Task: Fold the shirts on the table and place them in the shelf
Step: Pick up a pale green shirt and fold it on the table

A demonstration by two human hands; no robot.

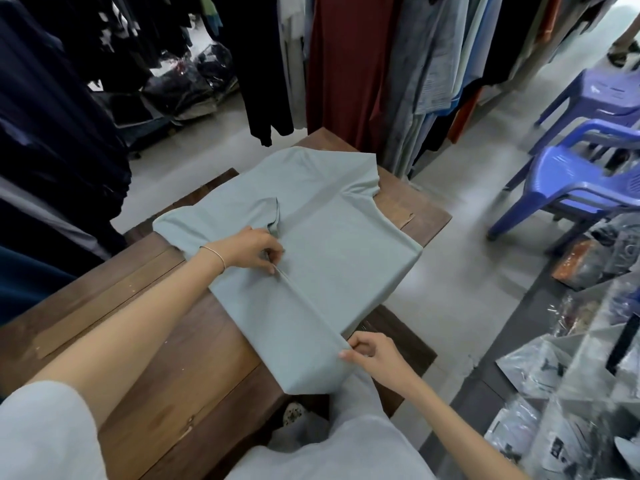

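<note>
Shirt: We see one pale grey-green, soft cloth short-sleeved shirt (332,237). It lies spread between our two hands on the brown wooden surface (145,341). One side is already turned in, and its sleeve lies flat on top, just past our left hand.

Left hand: Our left hand (252,249) is closed in a pinch. The thumb and fingers hold a raised fold of the shirt near its middle.

Right hand: Our right hand (370,353) pinches the same fold at the bottom edge of the shirt, close to our body. Its fingers are curled round the cloth.

The fold: A thin ridge of cloth runs straight from one hand to the other.

How it will feel: We think the shirt is light, floppy and a little stretchy. It will sag if we hold it by one spot only. It is not slippery and it will not break.

Where to hold: We think two spots along one line are best, just as our hands hold it now. That way the fold stays straight.

What is left: The far sleeve, beyond our right hand, is still spread open. The shirt is not yet a neat stack.

Shelf: We cannot pick out the shelf for sure.

Writing: We see no brand or label on the shirt. The plastic-wrapped packs (540,372) past our right hand have dark print, too blurry to read.
</note>
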